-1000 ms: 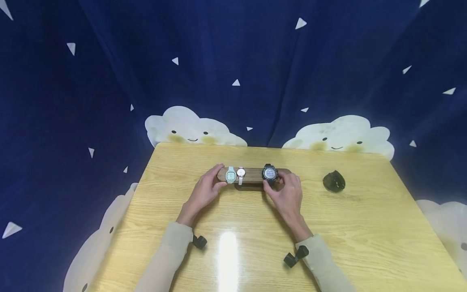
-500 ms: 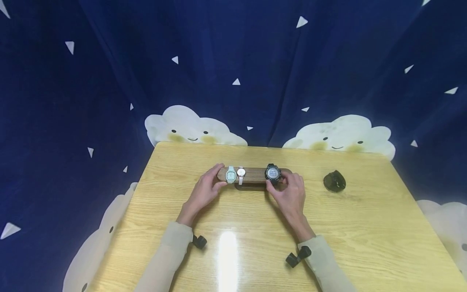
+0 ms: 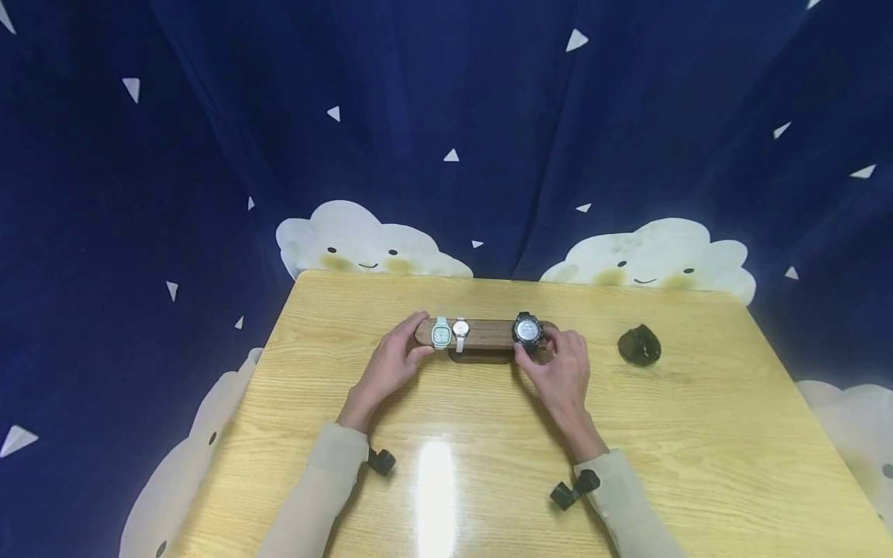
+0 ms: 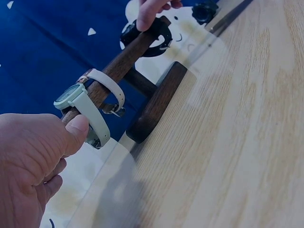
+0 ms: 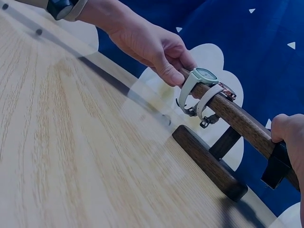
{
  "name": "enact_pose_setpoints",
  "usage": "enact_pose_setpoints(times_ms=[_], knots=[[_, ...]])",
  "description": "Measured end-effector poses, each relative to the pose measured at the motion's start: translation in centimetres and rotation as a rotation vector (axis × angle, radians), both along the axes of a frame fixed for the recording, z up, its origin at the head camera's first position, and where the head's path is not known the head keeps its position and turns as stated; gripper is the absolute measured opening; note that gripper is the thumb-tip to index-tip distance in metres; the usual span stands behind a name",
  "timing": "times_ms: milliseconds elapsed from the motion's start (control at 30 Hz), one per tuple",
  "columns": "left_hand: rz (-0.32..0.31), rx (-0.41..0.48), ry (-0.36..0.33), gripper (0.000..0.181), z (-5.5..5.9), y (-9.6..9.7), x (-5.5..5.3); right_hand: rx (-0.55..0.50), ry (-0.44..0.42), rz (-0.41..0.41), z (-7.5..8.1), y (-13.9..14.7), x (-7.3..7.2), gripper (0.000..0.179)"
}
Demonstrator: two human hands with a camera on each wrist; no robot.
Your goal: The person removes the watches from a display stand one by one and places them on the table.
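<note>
Nearest: your beige sleeves [image 3: 317,484], over the desk [image 3: 495,426]. Your left grip [image 3: 388,363] is closed around the left end of the dark wooden stand [image 3: 490,334]; your right grip [image 3: 563,373] pinches the black watch [image 3: 527,332], looped round the same piece near its right end. The mint watch [image 3: 441,335] and white-strapped watch [image 3: 460,331] encircle it near your left grip. Rightward, a black object [image 3: 639,346] lies on the desk. Behind: blue curtain [image 3: 391,93].

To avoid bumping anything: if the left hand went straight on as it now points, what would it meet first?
Probably the mint-green watch, just ahead on the wooden watch stand whose end the left hand grips; depth is unclear.
</note>
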State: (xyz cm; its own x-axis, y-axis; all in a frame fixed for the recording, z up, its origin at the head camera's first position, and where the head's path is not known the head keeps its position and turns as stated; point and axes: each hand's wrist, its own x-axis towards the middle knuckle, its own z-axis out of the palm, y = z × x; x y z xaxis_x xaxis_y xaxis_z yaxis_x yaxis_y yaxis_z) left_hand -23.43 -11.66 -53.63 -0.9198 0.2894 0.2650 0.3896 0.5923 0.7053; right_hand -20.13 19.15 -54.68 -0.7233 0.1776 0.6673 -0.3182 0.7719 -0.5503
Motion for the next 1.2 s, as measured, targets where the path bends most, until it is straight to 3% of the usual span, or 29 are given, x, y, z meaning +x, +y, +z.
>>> enact_pose_setpoints(times_ms=[1200], knots=[[-0.001,0.001,0.009,0.063,-0.1,0.0,-0.1,-0.014,0.013,-0.025,-0.2,1.5,0.1,0.05]])
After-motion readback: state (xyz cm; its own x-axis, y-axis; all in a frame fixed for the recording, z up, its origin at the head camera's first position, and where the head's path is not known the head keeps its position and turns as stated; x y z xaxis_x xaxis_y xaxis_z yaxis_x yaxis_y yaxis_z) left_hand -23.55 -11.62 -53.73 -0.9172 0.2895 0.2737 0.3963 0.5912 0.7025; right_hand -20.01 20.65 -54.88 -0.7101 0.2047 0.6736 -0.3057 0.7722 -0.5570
